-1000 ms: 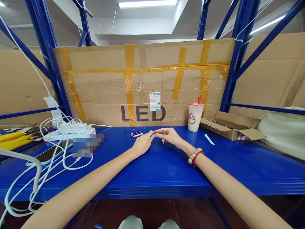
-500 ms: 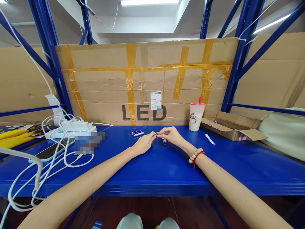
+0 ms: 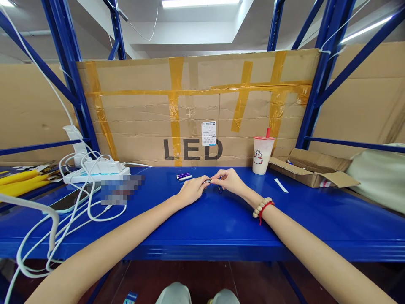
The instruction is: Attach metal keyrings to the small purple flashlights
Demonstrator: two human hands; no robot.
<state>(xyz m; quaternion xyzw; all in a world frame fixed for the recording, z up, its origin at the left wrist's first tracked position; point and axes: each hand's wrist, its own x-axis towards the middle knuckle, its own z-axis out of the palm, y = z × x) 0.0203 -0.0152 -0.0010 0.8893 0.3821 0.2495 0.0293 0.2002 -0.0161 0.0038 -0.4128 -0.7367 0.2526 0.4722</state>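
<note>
My left hand (image 3: 191,191) and my right hand (image 3: 230,180) meet over the blue shelf (image 3: 205,223), fingertips pinched together on a small slim metallic piece (image 3: 208,181). It is too small to name. A dark blue bit (image 3: 219,190) lies under my right hand. Just behind my left hand lie a purple cylinder and a white one (image 3: 184,176), side by side. A bead and red-cord bracelet (image 3: 262,207) is on my right wrist.
A white power strip (image 3: 95,171) with plugs and looping white cables sits at the left, beside a phone (image 3: 68,201) and yellow items (image 3: 19,181). A drink cup (image 3: 262,154), an open cardboard box (image 3: 313,171) and a white strip (image 3: 280,185) are at the right. Taped cardboard backs the shelf.
Both hands stay pinched on the small piece in the same spot; the view has shifted slightly, with little else altered.
</note>
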